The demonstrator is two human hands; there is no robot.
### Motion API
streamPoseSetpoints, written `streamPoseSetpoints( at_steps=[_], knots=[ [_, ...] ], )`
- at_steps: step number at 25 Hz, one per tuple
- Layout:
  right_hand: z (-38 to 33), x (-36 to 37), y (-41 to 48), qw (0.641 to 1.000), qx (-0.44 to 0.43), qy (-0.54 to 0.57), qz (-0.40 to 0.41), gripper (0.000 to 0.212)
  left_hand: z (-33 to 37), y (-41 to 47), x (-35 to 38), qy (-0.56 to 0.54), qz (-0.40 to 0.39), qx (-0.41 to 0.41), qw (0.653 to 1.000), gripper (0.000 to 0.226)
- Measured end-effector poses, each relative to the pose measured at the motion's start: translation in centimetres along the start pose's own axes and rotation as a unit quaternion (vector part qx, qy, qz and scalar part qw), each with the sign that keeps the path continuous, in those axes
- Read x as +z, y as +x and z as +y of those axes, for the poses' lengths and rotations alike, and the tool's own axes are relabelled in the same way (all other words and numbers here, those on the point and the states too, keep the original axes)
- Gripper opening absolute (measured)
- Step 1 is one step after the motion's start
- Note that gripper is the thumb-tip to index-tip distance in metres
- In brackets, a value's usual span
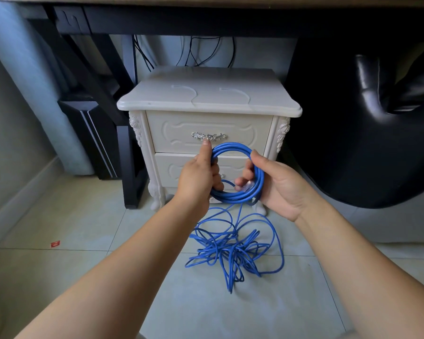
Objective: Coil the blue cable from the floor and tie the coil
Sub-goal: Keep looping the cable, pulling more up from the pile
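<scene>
Our left hand grips one side of the blue coil, thumb up. Our right hand grips the other side, fingers curled through the ring. The rest of the cable hangs down from the coil and lies in a messy heap on the floor just below our hands. Behind our hands stands a white cabinet. A black chair sits right of them.

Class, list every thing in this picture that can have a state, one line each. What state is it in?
coil: several loops, held up, not yet tied
loose cable: tangled on the floor, joined to the coil
left hand: grips the coil's left side
right hand: grips the coil's right side
top drawer: closed
bottom drawer: closed
</scene>
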State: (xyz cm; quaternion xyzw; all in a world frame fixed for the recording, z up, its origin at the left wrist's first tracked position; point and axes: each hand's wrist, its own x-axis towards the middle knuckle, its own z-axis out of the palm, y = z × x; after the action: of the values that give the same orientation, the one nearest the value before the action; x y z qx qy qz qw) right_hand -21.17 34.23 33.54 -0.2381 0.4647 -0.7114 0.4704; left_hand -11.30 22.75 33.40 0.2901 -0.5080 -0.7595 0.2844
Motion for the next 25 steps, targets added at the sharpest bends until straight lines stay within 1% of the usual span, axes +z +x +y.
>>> streamPoseSetpoints(
  at_steps=[1,3,5,7,9,11,13,15,17,19,21,23,25],
  knots=[
    [0.0,0.2,0.0,1.000,-0.001,0.026,-0.002,0.025,-0.1,0.0,0.1,-0.011,-0.003,-0.005,1.000,0.042],
    [0.1,0.7,0.1,0.999,-0.004,0.025,0.023,0.029,-0.3,-0.2,0.2,-0.037,-0.020,-0.030,0.999,0.042],
    [0.2,1.0,0.2,0.997,-0.016,-0.019,0.077,0.033,-0.4,-0.4,0.0,-0.058,-0.050,-0.064,0.995,0.043],
    [0.1,1.1,0.4,0.992,-0.018,-0.065,0.109,0.038,-0.2,-0.5,-0.3,-0.044,-0.085,-0.088,0.991,0.043],
    [-0.3,1.1,0.3,0.988,0.004,-0.120,0.097,0.039,0.2,-0.4,-0.7,0.023,-0.117,-0.083,0.989,0.043],
    [-0.6,1.1,0.2,0.978,0.032,-0.197,0.063,0.038,0.3,-0.4,-1.1,0.131,-0.144,-0.039,0.980,0.045],
    [-0.7,1.0,0.0,0.964,0.057,-0.256,0.035,0.037,0.2,-0.3,-1.3,0.214,-0.175,0.002,0.961,0.049],
    [-0.8,0.8,-0.1,0.959,0.067,-0.273,0.028,0.038,0.0,-0.2,-1.2,0.232,-0.199,0.009,0.952,0.052],
    [-0.9,0.8,-0.1,0.959,0.059,-0.275,0.028,0.035,0.0,-0.3,-1.0,0.207,-0.215,-0.006,0.954,0.049],
    [-0.7,0.8,-0.1,0.966,0.047,-0.252,0.034,0.030,0.0,-0.4,-0.8,0.175,-0.217,-0.025,0.960,0.043],
    [-0.5,0.5,0.1,0.978,0.045,-0.195,0.054,0.031,0.1,-0.4,-0.7,0.154,-0.193,-0.042,0.968,0.040],
    [-0.7,0.2,0.1,0.985,0.051,-0.157,0.059,0.041,0.1,-0.3,-0.8,0.117,-0.152,-0.056,0.980,0.040],
    [-0.6,-0.1,0.1,0.983,0.060,-0.165,0.043,0.054,0.3,0.1,-0.8,0.056,-0.102,-0.067,0.991,0.041]
  ],
)
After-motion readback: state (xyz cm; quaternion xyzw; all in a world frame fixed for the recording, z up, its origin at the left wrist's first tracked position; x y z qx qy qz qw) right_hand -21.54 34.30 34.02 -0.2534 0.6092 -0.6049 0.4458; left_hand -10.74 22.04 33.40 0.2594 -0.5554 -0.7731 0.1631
